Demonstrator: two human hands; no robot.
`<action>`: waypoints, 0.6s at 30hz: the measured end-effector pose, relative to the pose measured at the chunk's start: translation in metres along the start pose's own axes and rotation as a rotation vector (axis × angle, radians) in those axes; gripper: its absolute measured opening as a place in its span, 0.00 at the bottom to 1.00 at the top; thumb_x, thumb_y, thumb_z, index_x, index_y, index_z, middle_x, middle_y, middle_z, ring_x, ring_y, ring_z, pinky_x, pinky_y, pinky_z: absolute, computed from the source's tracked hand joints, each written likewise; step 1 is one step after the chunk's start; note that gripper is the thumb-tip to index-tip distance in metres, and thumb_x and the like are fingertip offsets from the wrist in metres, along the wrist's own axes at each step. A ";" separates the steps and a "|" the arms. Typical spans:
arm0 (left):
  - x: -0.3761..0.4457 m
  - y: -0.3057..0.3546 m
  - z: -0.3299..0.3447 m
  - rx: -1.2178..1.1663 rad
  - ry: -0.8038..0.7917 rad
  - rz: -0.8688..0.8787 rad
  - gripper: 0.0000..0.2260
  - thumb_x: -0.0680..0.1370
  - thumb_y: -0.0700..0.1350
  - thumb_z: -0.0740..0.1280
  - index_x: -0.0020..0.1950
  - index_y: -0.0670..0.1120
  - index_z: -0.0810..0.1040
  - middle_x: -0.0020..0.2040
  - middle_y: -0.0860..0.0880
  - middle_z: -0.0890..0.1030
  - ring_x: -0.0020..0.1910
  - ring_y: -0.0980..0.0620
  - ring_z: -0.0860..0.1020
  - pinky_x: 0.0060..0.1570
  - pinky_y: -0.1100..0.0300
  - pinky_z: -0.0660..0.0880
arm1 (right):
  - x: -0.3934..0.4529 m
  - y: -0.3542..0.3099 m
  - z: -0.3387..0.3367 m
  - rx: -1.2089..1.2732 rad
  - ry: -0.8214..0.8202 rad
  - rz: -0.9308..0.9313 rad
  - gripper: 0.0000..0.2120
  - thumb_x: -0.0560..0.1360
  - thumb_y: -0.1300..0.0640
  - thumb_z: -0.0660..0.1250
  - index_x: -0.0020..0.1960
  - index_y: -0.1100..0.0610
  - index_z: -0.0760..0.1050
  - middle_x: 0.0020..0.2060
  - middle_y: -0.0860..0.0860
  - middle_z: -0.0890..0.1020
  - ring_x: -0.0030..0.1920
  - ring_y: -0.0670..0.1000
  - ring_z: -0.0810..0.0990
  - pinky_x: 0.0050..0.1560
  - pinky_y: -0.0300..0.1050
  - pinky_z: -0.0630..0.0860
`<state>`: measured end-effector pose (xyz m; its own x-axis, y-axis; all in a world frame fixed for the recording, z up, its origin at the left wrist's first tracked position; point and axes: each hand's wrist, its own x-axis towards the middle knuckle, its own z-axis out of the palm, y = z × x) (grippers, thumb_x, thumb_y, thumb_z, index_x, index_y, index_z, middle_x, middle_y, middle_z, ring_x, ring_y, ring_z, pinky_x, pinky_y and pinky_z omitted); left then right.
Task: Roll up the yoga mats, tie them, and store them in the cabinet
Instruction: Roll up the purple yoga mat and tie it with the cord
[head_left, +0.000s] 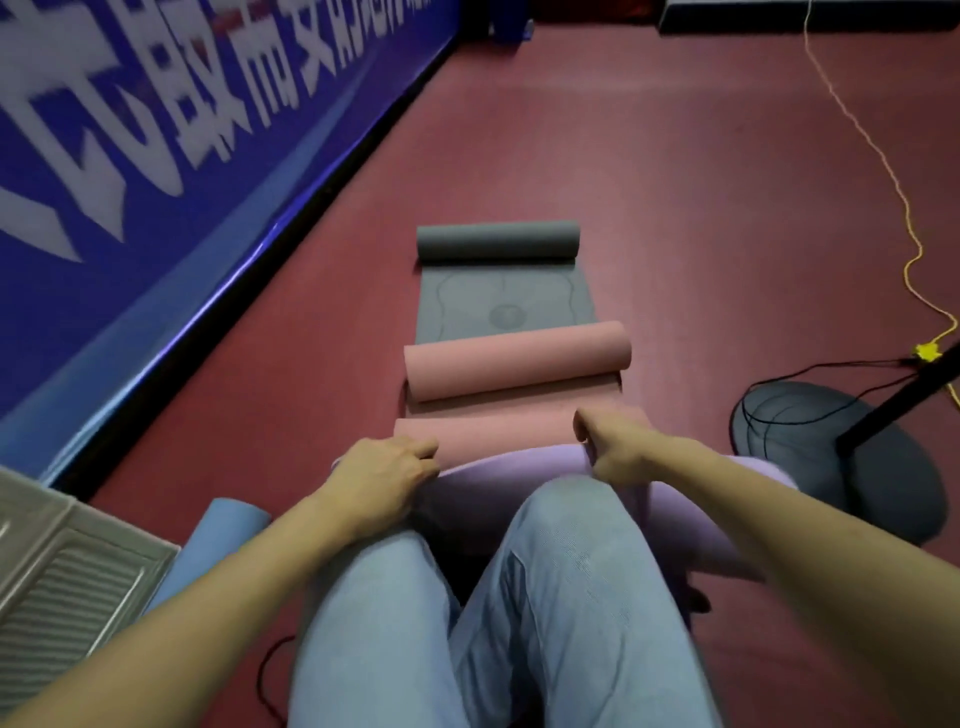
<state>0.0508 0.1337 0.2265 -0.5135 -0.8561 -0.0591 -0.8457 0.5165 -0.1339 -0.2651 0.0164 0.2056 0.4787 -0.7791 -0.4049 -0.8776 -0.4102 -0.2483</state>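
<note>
On the red floor (649, 171), beside the long blue banner wall (156, 156), a person crouches over a line of mats. Left hand (387, 470) and right hand (618, 441) sit well apart, one toward each end of the pink mat (498, 434), fingers curled over its near roll; the wide spacing likely keeps the roll square as it is worked. A lilac mat (519, 467) lies under and nearer the knees. The pink mat's far end is also curled into a roll (517, 358), resting on the flat part of a grey mat (498, 301), whose own far end is rolled too. A blue rolled mat (223, 530) leans near a pale louvred panel (67, 566), possibly the cabinet door. No ties visible; rolling looks unfinished.
</note>
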 end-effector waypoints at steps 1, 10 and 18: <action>-0.006 0.000 -0.007 0.025 0.025 -0.027 0.08 0.62 0.44 0.72 0.38 0.51 0.78 0.39 0.53 0.76 0.33 0.48 0.80 0.20 0.59 0.66 | -0.010 -0.002 -0.004 -0.017 0.042 -0.026 0.20 0.65 0.45 0.71 0.53 0.49 0.70 0.45 0.47 0.76 0.47 0.56 0.76 0.41 0.45 0.69; -0.074 0.016 -0.121 0.159 0.378 -0.134 0.11 0.70 0.38 0.65 0.47 0.47 0.83 0.46 0.48 0.81 0.37 0.43 0.80 0.23 0.55 0.70 | -0.133 -0.047 -0.076 -0.084 0.425 -0.378 0.20 0.69 0.34 0.65 0.42 0.51 0.75 0.40 0.48 0.78 0.41 0.56 0.77 0.40 0.54 0.75; -0.125 0.062 -0.107 0.159 0.286 -0.129 0.15 0.71 0.34 0.60 0.47 0.47 0.83 0.42 0.50 0.79 0.33 0.44 0.78 0.25 0.54 0.68 | -0.205 -0.018 -0.045 -0.233 0.381 -0.159 0.10 0.78 0.47 0.67 0.51 0.47 0.67 0.44 0.46 0.78 0.44 0.57 0.79 0.40 0.51 0.71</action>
<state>0.0476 0.2749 0.3315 -0.4427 -0.8625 0.2453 -0.8847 0.3755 -0.2763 -0.3489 0.1627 0.3325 0.6014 -0.7988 -0.0154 -0.7980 -0.5997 -0.0596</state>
